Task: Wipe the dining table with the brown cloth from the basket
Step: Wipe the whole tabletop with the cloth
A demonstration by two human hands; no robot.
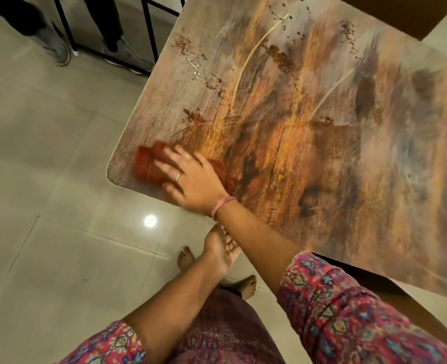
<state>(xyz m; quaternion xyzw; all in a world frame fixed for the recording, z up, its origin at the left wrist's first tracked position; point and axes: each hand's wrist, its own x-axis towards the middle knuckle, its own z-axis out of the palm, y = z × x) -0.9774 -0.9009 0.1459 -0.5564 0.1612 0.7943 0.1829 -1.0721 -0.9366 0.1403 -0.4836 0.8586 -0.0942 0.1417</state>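
The dining table [322, 132] has a mottled brown, orange and grey top and fills the right of the view. The brown cloth [149, 166], reddish-brown and bunched, lies on the table's near left corner. My right hand [191, 179] presses flat on the cloth, fingers spread and pointing left, with a ring and a pink wristband. My left hand [219, 252] is cupped palm up just below the table's near edge, holding nothing that I can see; my right forearm covers its fingertips. The basket is out of view.
Brown specks [280, 56] lie scattered over the far part of the tabletop. A pale tiled floor [46, 153] spreads to the left. A black metal frame [149, 32] and another person's legs and shoes [57, 48] stand at the top left. My bare feet [248, 285] are below the table edge.
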